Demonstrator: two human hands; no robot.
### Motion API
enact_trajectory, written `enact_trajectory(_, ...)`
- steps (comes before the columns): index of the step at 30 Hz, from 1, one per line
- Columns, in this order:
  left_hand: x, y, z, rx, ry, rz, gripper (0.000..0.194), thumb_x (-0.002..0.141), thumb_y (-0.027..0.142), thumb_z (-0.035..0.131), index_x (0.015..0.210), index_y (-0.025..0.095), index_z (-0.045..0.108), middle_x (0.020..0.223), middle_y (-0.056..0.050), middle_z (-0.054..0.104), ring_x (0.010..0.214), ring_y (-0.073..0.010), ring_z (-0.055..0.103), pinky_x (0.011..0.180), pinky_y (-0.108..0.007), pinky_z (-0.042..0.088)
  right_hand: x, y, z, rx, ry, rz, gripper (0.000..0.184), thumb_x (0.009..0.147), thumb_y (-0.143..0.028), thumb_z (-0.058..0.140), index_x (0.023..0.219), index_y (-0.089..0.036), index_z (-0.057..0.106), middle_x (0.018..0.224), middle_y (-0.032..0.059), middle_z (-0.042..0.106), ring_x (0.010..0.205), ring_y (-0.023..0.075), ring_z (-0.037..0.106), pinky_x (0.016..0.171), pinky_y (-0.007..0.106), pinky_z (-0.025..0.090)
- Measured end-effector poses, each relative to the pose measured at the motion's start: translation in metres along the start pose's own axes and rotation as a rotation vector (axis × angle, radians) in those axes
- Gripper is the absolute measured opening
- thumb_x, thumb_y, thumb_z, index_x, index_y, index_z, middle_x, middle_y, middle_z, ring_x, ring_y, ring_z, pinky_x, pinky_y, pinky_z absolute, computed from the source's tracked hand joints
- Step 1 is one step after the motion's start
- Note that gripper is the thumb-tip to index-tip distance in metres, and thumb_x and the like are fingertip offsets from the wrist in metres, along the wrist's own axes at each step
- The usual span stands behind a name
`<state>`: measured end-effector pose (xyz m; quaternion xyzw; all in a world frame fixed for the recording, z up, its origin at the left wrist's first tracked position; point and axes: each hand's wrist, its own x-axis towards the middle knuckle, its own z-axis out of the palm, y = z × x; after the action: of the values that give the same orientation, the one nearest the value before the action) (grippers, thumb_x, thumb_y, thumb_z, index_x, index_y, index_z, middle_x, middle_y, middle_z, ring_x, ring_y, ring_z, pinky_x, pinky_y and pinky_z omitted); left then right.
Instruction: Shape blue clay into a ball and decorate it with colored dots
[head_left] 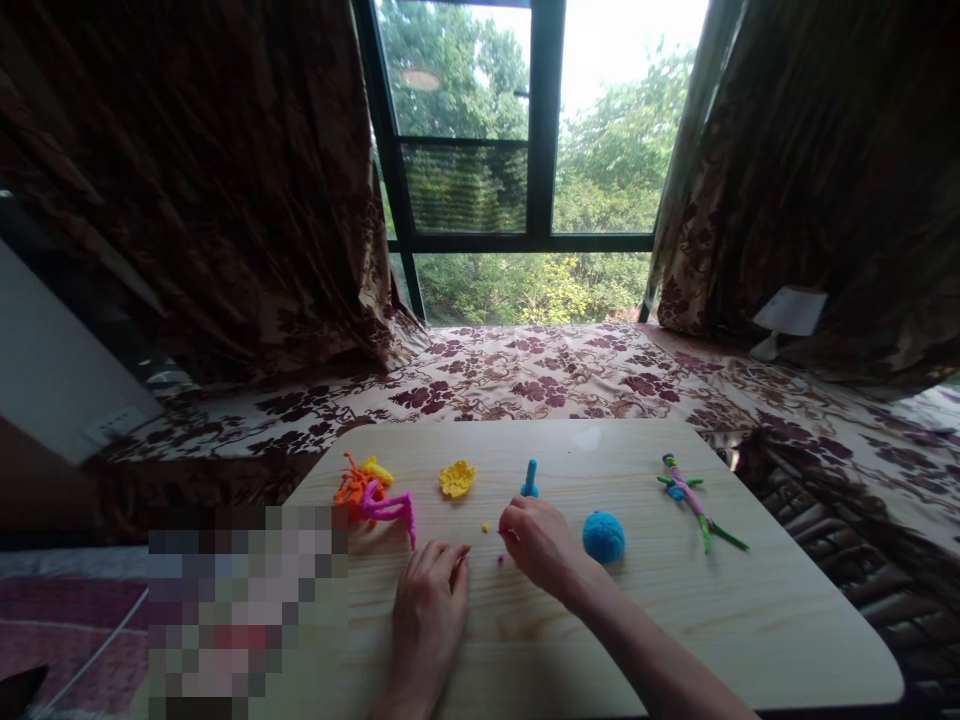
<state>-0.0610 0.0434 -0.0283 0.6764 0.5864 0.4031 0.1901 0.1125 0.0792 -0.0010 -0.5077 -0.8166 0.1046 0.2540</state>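
Note:
Close over the wooden table, my left hand [433, 592] has thumb and forefinger pressed together; whatever they hold is too small to make out. My right hand [546, 540] pinches a small purple bit of modelling clay [503, 532]. Between the hands lie a tiny yellow clay piece [485, 528] and a tiny purple clay ball [500, 560]. Just behind my right hand a blue clay stick [531, 476] stands upright on a base partly hidden by the hand. A large blue clay ball [603, 538] sits right of my right wrist.
On the table [750, 640] are a flattened yellow clay piece [457, 479], orange clay strands [352, 485], a pink clay figure with long legs [390, 502] and a purple-green clay figure [686, 495]. A pixelated patch covers the left edge. Behind stands a lamp [790, 312].

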Motion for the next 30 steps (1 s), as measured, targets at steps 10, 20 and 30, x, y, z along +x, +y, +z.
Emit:
enact_trajectory(10, -0.001, 0.027, 0.005, -0.528, -0.107, -0.322, 0.022, 0.074, 0.035, 0.060, 0.087, 0.019, 0.070, 0.075, -0.003, 0.067, 0.076, -0.0188, 0.058, 0.073, -0.029, 0.044, -0.016, -0.019, -0.015, 0.193, 0.068, -0.052, 0.011, 0.081, -0.017, 0.054, 0.074, -0.020, 0.062, 0.077, 0.0003, 0.060, 0.073, 0.0124, 0.054, 0.067, 0.022, 0.039)
enact_trajectory(20, -0.014, 0.041, 0.005, -1.256, -0.239, -0.727, 0.008, 0.073, 0.022, 0.064, 0.078, 0.016, 0.068, 0.076, -0.002, 0.069, 0.071, -0.0115, 0.060, 0.071, -0.025, 0.047, -0.033, -0.027, -0.025, 0.361, 0.117, -0.068, 0.010, 0.082, -0.020, 0.058, 0.088, -0.023, 0.066, 0.088, -0.0003, 0.059, 0.082, 0.0112, 0.056, 0.073, 0.021, 0.043)
enact_trajectory(30, -0.005, 0.058, -0.002, -1.707, -0.322, -0.739, 0.055, 0.085, 0.049, 0.034, 0.120, 0.011, 0.050, 0.123, -0.017, 0.056, 0.110, -0.0273, 0.053, 0.097, -0.046, 0.036, -0.049, -0.057, -0.011, 0.344, 0.189, -0.160, 0.019, 0.086, -0.014, 0.047, 0.091, -0.022, 0.064, 0.098, 0.0021, 0.063, 0.091, 0.0158, 0.055, 0.088, 0.033, 0.039)
